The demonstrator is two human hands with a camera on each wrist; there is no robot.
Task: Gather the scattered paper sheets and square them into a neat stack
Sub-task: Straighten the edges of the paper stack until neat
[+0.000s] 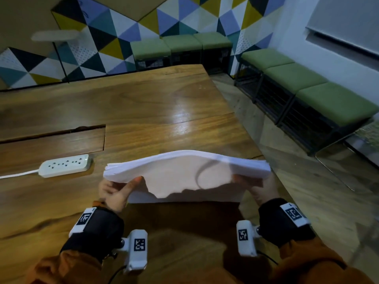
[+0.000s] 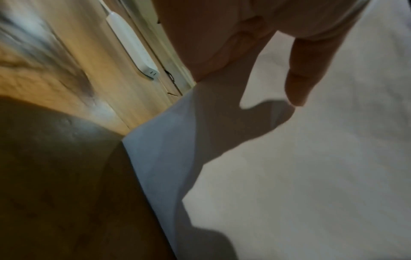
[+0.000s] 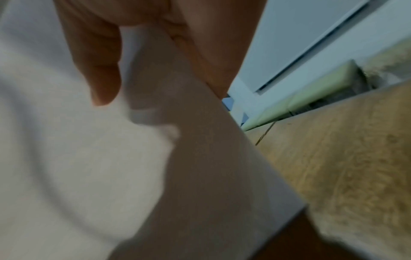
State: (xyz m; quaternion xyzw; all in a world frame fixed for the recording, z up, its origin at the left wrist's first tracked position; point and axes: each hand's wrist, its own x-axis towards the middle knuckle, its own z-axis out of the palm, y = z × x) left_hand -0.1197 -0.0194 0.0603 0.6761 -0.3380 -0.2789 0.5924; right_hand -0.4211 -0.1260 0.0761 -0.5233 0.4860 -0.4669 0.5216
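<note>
A stack of white paper sheets [image 1: 184, 171] is held upright on its long lower edge on the wooden table [image 1: 143, 103], near the table's right-hand corner closest to the person. The stack is gripped at its two short ends: the left end is held by the left hand [image 1: 114, 193], whose thumb [image 1: 133, 184] is laid against the near face of the sheets, and the right end is held by the right hand [image 1: 260, 187], whose thumb is likewise pressed on the near face. In the left wrist view the left thumb [image 2: 311, 70] is seen lying across the white paper, with the rest of that hand wrapped behind the stack's edge; in the right wrist view the right thumb [image 3: 98, 61] is seen on the paper and the remaining fingers are hidden behind the sheets. The top edge of the stack is bowed upward in the middle, and the sheet edges at the upper left corner are fanned slightly rather than flush. A shadow is cast across the near face of the paper. A white power strip [image 1: 65, 165] lies flat on the table to the left of the stack, well apart from it, with its cord [image 1: 18, 174] running off toward the left. Green-cushioned benches [image 1: 307, 85] stand along the walls beyond the table's far and right sides.
</note>
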